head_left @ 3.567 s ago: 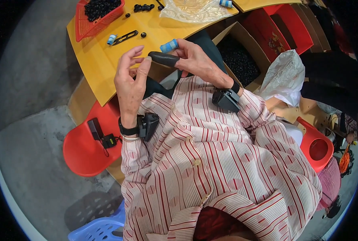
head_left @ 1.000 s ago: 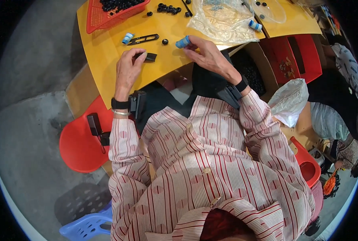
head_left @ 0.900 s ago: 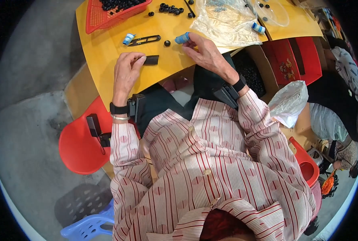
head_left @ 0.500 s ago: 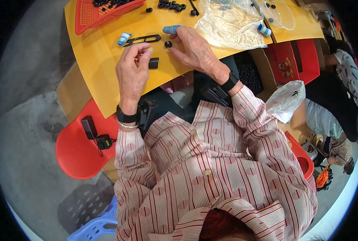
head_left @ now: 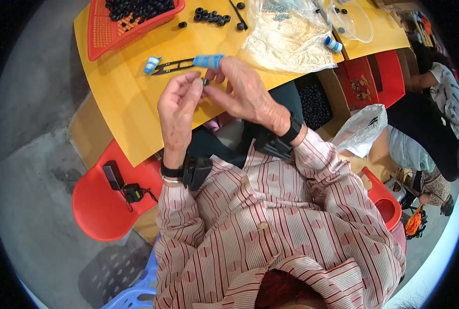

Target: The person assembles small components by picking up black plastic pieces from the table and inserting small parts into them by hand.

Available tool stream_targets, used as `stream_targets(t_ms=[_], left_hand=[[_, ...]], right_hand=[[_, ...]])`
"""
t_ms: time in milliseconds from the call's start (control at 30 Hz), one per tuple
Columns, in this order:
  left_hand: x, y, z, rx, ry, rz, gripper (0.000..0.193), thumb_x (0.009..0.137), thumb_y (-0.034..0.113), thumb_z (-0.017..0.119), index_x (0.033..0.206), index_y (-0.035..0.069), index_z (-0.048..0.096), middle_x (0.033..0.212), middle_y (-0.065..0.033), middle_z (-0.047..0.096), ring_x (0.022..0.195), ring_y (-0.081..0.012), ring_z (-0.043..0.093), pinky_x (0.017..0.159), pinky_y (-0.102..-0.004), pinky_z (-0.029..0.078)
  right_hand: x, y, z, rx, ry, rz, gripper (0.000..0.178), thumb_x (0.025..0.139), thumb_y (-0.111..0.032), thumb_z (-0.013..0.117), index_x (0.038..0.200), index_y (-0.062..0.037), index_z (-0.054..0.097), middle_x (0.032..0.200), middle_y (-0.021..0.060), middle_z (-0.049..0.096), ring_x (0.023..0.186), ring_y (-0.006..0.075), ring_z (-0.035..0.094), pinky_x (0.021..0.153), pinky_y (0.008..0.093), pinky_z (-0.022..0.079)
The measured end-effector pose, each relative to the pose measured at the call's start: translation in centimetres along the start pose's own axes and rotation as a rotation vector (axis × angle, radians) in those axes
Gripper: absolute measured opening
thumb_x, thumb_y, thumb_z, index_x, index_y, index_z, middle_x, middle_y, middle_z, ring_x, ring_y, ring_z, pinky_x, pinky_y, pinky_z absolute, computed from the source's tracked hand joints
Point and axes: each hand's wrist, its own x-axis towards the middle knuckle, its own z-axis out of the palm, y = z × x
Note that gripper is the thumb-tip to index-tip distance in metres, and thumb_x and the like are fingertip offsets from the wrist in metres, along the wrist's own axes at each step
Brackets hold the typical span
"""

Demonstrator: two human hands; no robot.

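My left hand [head_left: 178, 105] is closed, its thumb and forefinger pinching a small black part [head_left: 205, 82] above the table. My right hand [head_left: 247, 92] meets it from the other side, thumb at the same part and other fingers curled. Around the right index finger goes a blue and white wrap [head_left: 207, 61]. Just beyond the hands lie black thread snips [head_left: 173, 66], partly behind that wrap. A short blue and white roll [head_left: 152, 64] sits by the tip of the snips. The fingers hide most of the held part.
On the yellow table [head_left: 118, 98] stands a red basket [head_left: 98, 44] of black parts. Loose black parts [head_left: 211, 16] and a clear plastic bag [head_left: 286, 44] lie farther back. A box of black pieces [head_left: 314, 105] is at right below the table; a red chair [head_left: 98, 206] is at left.
My hands have come together, and the small black part that lay near my right thumb no longer shows on the table. The black cylinder beside my left hand is out of sight.
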Motion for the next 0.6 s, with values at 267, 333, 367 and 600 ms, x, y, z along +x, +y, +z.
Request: stream_targets(t_ms=[267, 333, 367, 600], left_hand=[[-0.7, -1.2, -0.5, -0.189, -0.023, -0.086, 0.018, 0.089, 0.012, 0.057, 0.099, -0.002, 0.057, 0.088, -0.0063, 0.062, 0.074, -0.0082, 0.055, 0.067, -0.0207, 0.043], [-1.0, -1.1, -1.0, -0.162, 0.01, -0.104, 0.018, 0.088, 0.014, 0.058, 0.098, -0.002, 0.057, 0.085, -0.0057, 0.062, 0.073, -0.0077, 0.054, 0.066, -0.0207, 0.042], [-1.0, -1.1, -1.2, -0.142, 0.016, -0.084, 0.018, 0.089, 0.012, 0.057, 0.099, -0.003, 0.057, 0.085, -0.0067, 0.062, 0.072, -0.0083, 0.054, 0.066, -0.0209, 0.043], [-2.0, -0.1, -1.0, -0.072, 0.05, -0.056, 0.018, 0.089, 0.012, 0.057, 0.099, -0.003, 0.057, 0.081, -0.0048, 0.059, 0.068, -0.0076, 0.05, 0.065, -0.0197, 0.041]], right_hand=[[-0.3, 0.0, -0.9, -0.006, -0.137, -0.09, 0.025, 0.073, -0.007, 0.062, 0.093, -0.0036, 0.047, 0.082, 0.0112, 0.053, 0.081, 0.0324, 0.054, 0.069, 0.039, 0.046], [0.1, 0.5, -1.4, -0.034, -0.12, -0.098, 0.023, 0.074, -0.005, 0.061, 0.092, -0.0036, 0.047, 0.082, 0.0112, 0.054, 0.081, 0.0323, 0.054, 0.069, 0.039, 0.046], [0.4, 0.8, -1.6, -0.061, -0.101, -0.103, 0.021, 0.074, -0.004, 0.06, 0.091, -0.0036, 0.047, 0.083, 0.0112, 0.054, 0.081, 0.0323, 0.054, 0.069, 0.039, 0.046], [3.5, 4.5, -4.8, -0.413, 0.12, -0.021, 0.012, 0.076, -0.004, 0.057, 0.086, -0.0031, 0.05, 0.076, 0.0118, 0.056, 0.078, 0.032, 0.055, 0.067, 0.0386, 0.045]])
